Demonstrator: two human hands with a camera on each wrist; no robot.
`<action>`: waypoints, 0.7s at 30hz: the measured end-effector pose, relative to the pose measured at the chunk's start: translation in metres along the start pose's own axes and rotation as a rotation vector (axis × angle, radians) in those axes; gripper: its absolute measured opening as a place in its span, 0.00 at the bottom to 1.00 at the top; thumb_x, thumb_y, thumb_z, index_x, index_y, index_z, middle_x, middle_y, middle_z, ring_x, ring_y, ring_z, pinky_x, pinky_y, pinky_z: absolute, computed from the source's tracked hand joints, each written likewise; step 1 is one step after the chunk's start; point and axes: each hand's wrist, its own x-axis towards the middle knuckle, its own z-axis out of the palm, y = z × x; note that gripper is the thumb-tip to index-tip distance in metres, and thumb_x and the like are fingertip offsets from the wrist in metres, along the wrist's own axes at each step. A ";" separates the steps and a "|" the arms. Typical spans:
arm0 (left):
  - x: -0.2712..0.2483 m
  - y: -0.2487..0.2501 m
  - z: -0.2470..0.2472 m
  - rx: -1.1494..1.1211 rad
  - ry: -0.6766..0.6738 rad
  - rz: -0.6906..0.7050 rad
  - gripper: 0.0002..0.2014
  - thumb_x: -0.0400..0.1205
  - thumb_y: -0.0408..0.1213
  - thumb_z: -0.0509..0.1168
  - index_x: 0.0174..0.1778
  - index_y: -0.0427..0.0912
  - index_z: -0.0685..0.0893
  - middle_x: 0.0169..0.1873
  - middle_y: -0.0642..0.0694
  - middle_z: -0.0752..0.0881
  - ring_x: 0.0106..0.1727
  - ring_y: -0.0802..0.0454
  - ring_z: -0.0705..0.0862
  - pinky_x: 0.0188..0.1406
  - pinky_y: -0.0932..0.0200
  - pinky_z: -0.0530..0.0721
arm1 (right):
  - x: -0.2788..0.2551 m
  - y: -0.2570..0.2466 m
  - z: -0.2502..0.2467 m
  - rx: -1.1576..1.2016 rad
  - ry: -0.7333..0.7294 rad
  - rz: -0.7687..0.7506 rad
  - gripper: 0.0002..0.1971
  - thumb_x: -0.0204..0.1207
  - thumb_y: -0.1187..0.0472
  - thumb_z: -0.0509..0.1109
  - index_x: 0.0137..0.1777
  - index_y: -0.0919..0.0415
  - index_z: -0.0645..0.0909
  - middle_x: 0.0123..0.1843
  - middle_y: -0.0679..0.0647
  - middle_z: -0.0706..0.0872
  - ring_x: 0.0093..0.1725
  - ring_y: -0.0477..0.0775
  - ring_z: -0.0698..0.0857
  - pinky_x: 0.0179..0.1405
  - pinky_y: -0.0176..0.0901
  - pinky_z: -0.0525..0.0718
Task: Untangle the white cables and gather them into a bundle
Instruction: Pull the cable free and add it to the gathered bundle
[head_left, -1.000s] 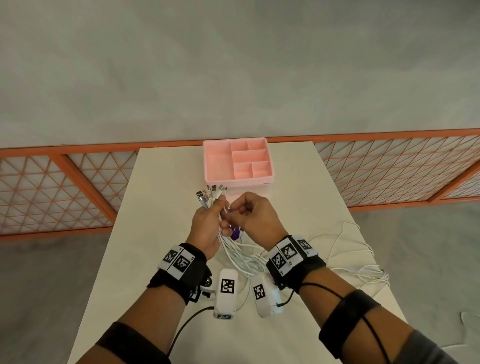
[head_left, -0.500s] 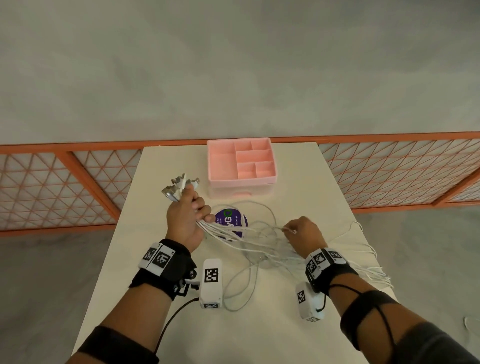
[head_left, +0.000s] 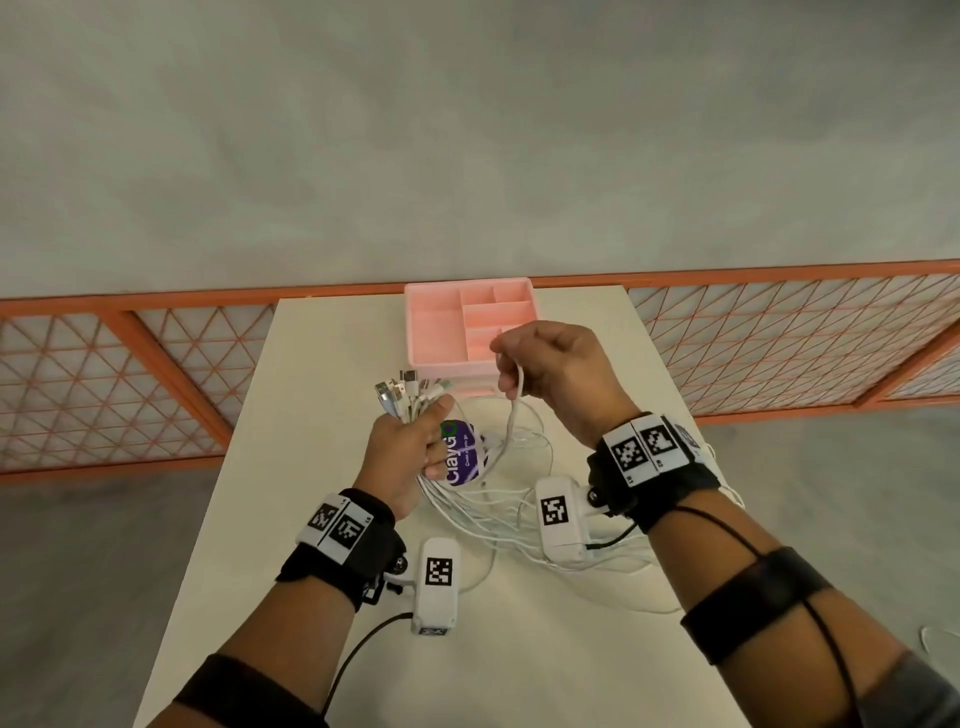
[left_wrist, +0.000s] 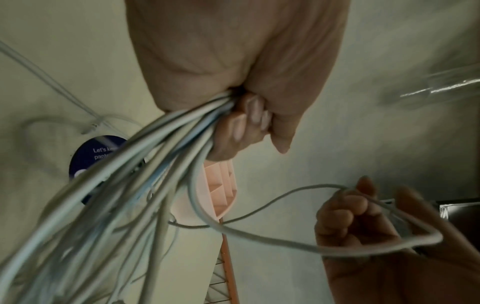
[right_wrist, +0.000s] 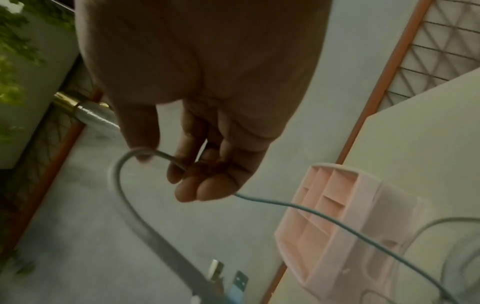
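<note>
My left hand (head_left: 402, 452) grips a bunch of white cables (left_wrist: 166, 144) in its fist above the table, their metal plugs (head_left: 410, 392) fanning out above the fist. The cables trail down to the right in a loose tangle (head_left: 498, 514) on the table. My right hand (head_left: 545, 364) is raised over the pink tray and pinches a loop of one white cable (head_left: 514, 400) (right_wrist: 124, 197) that runs back down toward the left fist. In the left wrist view the same loop (left_wrist: 285, 242) passes through the curled fingers (left_wrist: 348, 207) of the right hand.
A pink compartment tray (head_left: 441, 332) stands at the table's far edge. A purple round label (head_left: 462, 457) lies under the cables beside the left fist. More cable slack lies near the table's right edge (head_left: 727, 488). An orange lattice railing (head_left: 156, 374) runs behind the white table (head_left: 571, 649).
My right hand has risen from the tangle on the table up over the pink tray, drawing one cable loop with it. The left fist with the plugs moved right, back toward centre.
</note>
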 end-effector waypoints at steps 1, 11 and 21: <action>0.000 0.002 -0.001 -0.021 0.003 0.017 0.11 0.83 0.38 0.71 0.39 0.43 0.77 0.26 0.50 0.63 0.21 0.57 0.60 0.19 0.64 0.59 | 0.000 0.002 0.003 -0.080 -0.015 0.003 0.06 0.78 0.73 0.68 0.45 0.70 0.87 0.35 0.64 0.84 0.30 0.58 0.84 0.31 0.45 0.83; -0.008 0.006 0.006 -0.093 -0.180 0.152 0.06 0.83 0.39 0.70 0.45 0.50 0.93 0.48 0.45 0.87 0.21 0.58 0.61 0.20 0.64 0.65 | -0.011 0.018 0.022 -0.256 -0.102 0.030 0.08 0.76 0.80 0.66 0.48 0.68 0.79 0.33 0.59 0.87 0.28 0.55 0.83 0.25 0.41 0.82; -0.002 -0.004 -0.005 -0.061 -0.205 0.094 0.09 0.78 0.39 0.72 0.46 0.37 0.85 0.37 0.45 0.87 0.19 0.58 0.61 0.17 0.65 0.64 | 0.001 -0.024 0.010 -0.068 0.229 -0.245 0.14 0.73 0.84 0.63 0.45 0.64 0.78 0.33 0.64 0.86 0.25 0.52 0.78 0.25 0.40 0.76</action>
